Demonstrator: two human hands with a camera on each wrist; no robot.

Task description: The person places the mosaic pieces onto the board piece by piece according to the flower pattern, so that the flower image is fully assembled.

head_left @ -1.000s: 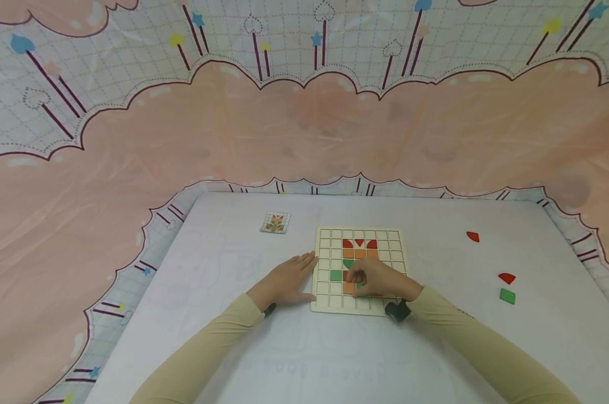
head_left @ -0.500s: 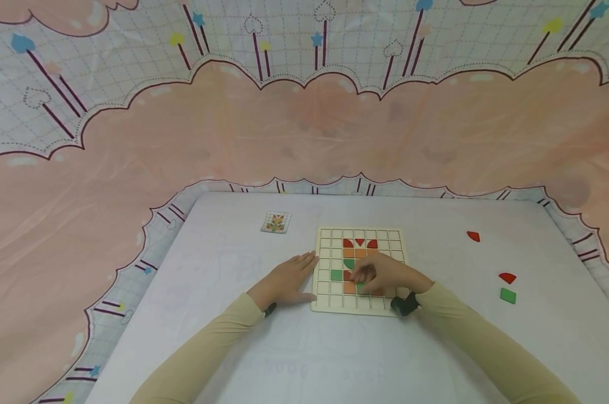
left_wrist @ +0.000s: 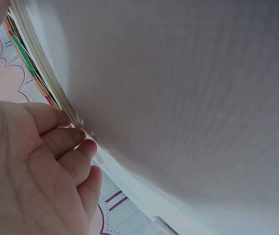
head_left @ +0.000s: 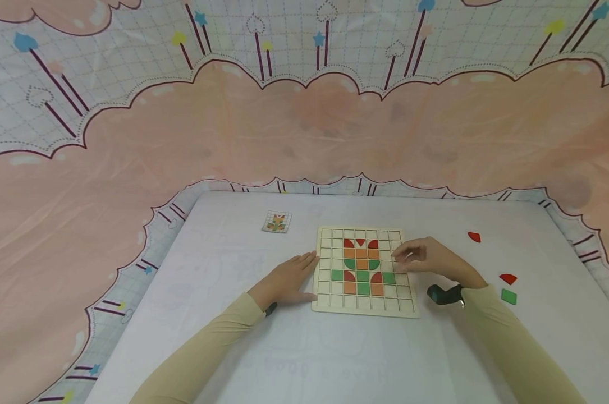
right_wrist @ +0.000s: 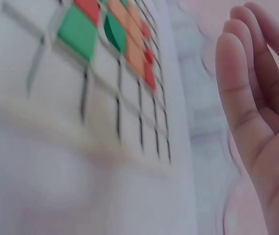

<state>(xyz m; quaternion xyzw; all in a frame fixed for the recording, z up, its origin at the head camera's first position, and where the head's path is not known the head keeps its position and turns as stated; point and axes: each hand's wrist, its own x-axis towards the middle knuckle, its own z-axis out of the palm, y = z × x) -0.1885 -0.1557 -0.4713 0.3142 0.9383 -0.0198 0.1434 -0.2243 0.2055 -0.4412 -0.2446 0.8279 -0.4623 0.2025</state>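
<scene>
A cream grid board point(head_left: 329, 303) lies on the white table, with red, orange and green tiles set in its squares as a flower-like pattern. My left hand point(head_left: 284, 281) rests flat beside the board, its fingertips at the left edge; in the left wrist view the fingers point(left_wrist: 63, 142) meet the board's side point(left_wrist: 51, 81). My right hand point(head_left: 430, 259) is over the board's right edge with its fingers loosely bent and nothing between them. In the right wrist view the right hand point(right_wrist: 262, 98) is apart from the board, near a green square tile point(right_wrist: 78, 32).
A small pattern card point(head_left: 276, 222) lies behind the board to the left. On the right side of the table are two red tiles, one farther back point(head_left: 474, 237) and one nearer point(head_left: 508, 278), and a green tile point(head_left: 508, 296). A patterned curtain point(head_left: 304, 129) hangs behind.
My right hand has lifted off the middle of the board and moved right to its edge, uncovering the tiles beneath. The left hand has stayed in place.
</scene>
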